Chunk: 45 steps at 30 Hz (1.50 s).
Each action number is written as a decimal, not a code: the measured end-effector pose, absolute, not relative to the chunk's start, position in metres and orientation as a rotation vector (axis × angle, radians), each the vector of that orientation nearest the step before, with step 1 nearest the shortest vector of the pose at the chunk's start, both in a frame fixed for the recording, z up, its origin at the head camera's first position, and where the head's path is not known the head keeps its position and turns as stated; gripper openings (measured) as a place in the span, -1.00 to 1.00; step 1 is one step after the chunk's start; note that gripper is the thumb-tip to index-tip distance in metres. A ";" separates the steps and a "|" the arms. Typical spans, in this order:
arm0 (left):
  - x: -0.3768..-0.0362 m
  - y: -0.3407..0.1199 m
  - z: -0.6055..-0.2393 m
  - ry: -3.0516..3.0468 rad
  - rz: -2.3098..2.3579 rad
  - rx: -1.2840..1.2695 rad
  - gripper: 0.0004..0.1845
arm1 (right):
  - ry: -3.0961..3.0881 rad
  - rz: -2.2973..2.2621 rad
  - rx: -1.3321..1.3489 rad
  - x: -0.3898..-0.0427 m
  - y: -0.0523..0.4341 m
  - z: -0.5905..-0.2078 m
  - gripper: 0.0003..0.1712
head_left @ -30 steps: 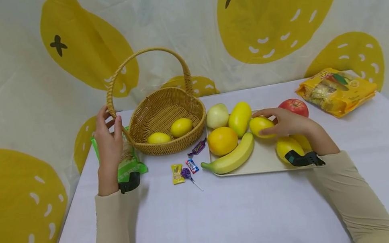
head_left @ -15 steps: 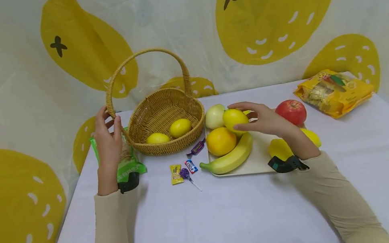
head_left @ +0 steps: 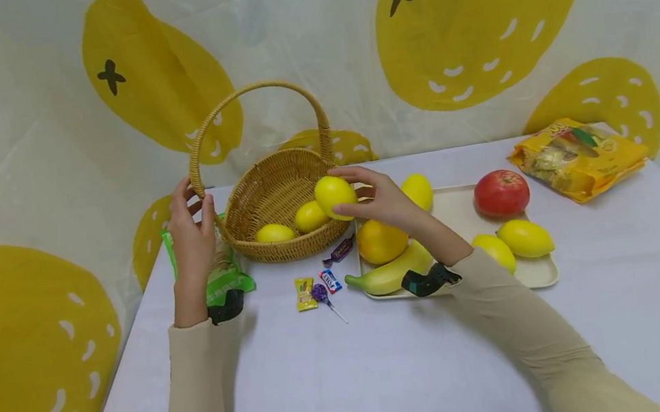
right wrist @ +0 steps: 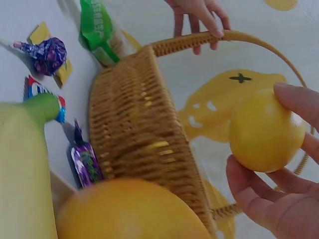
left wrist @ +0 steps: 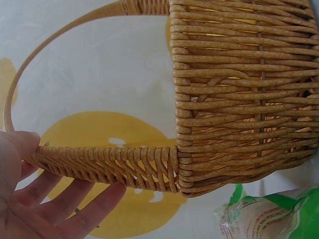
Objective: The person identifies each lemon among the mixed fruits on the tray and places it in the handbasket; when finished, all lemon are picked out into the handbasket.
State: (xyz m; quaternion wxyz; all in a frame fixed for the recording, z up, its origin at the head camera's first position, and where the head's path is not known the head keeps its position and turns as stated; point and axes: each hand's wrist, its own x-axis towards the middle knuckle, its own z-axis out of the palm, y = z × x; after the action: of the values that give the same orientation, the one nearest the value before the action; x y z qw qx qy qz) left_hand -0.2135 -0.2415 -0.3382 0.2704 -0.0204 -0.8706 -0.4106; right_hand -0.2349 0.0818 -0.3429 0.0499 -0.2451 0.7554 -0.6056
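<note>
My left hand (head_left: 193,240) grips the left side of the wicker basket's handle (left wrist: 107,159), thumb on one side and fingers on the other. My right hand (head_left: 386,200) holds a yellow lemon (head_left: 334,196) between thumb and fingers, at the right rim of the basket (head_left: 304,245). In the right wrist view this lemon (right wrist: 266,130) is up beside the basket's open top. Two more lemons lie inside the basket, one to the left (head_left: 274,233) and one in the middle (head_left: 309,217).
A cream tray (head_left: 450,208) bears a banana (head_left: 384,275), an orange-yellow fruit (head_left: 381,241), a mango (head_left: 417,190), a red pomegranate (head_left: 501,193) and two lemons (head_left: 526,238). Wrapped candies (head_left: 306,293) and a lollipop (head_left: 319,294) lie before the basket. Snack bags stand left (head_left: 228,284) and right (head_left: 578,158).
My right hand has lifted the lemon from the tray and carried it left to the basket's right rim. The left hand stays on the handle.
</note>
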 end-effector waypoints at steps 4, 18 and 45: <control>-0.214 -0.243 -0.338 -2.348 -1.095 -0.050 -0.44 | 2.268 -1.867 -0.735 -0.246 0.062 -0.349 -0.32; -0.214 -0.241 -0.339 -2.323 -1.121 -0.100 -0.46 | 2.516 -1.481 -0.982 -0.267 0.024 -0.375 -0.34; -0.214 -0.243 -0.338 -2.312 -1.118 -0.126 -0.45 | 2.508 -0.894 -1.030 -0.275 0.020 -0.365 -0.63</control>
State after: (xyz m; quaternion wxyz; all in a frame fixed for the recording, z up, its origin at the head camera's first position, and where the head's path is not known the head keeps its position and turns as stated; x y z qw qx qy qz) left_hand -0.2135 -0.2429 -0.3382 0.2815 -0.0470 -0.8629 -0.4171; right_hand -0.2752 0.0203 -0.3646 0.1429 -0.3572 0.8694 -0.3101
